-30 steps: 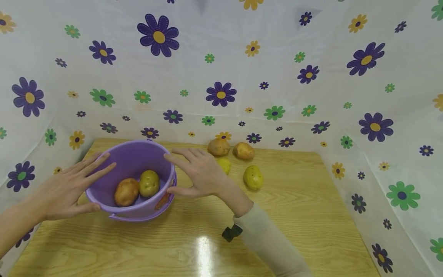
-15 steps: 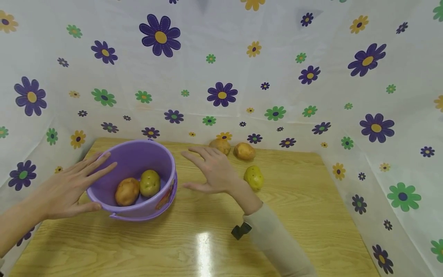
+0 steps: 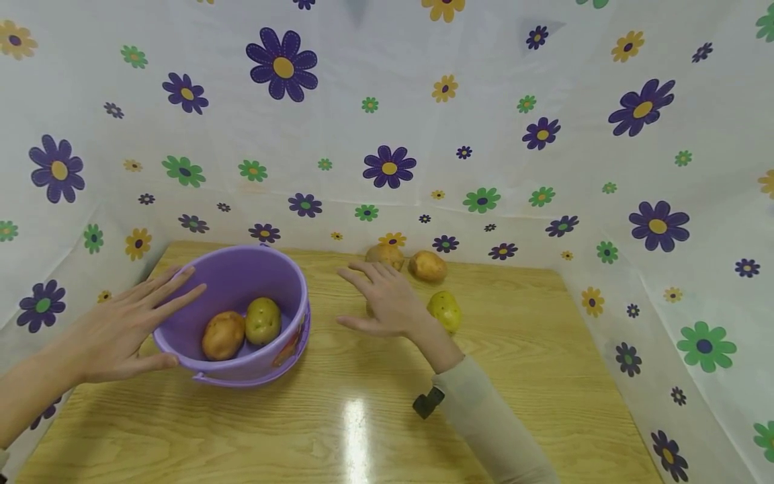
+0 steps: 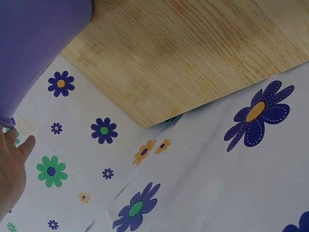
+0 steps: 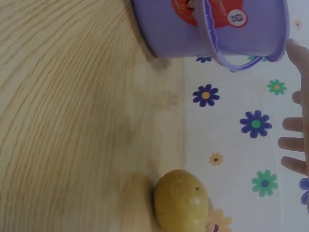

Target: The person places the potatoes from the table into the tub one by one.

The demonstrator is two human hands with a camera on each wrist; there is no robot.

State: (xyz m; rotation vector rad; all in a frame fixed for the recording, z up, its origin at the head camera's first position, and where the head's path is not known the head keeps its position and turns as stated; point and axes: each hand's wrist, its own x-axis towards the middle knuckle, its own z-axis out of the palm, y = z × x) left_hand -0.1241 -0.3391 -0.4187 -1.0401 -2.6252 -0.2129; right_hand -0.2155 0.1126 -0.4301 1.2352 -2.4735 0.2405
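A purple bucket (image 3: 254, 269) stands on the left of the table with a brown potato (image 3: 224, 336) and a greenish potato (image 3: 263, 321) inside. My left hand (image 3: 123, 329) is at its left rim, fingers straight and spread; whether it touches the rim I cannot tell. To the right of the bucket my right hand (image 3: 387, 299) hovers with spread fingers and holds nothing. Just beneath it, a potato is almost wholly hidden in the head view. A yellowish potato (image 5: 181, 200) lies on the table in the right wrist view. Near the right wrist is a yellow-green potato (image 3: 444, 310).
Two brown potatoes lie at the back edge, one potato (image 3: 384, 256) partly behind my right hand and another potato (image 3: 428, 267) beside it. The wooden table (image 3: 532, 376) is enclosed at the back and sides by a flowered white sheet (image 3: 338, 134). The bucket's handle (image 5: 212, 38) hangs down.
My right hand has moved right, away from the bucket's rim, and now covers most of the nearer potato there. My left hand has stayed at the bucket.
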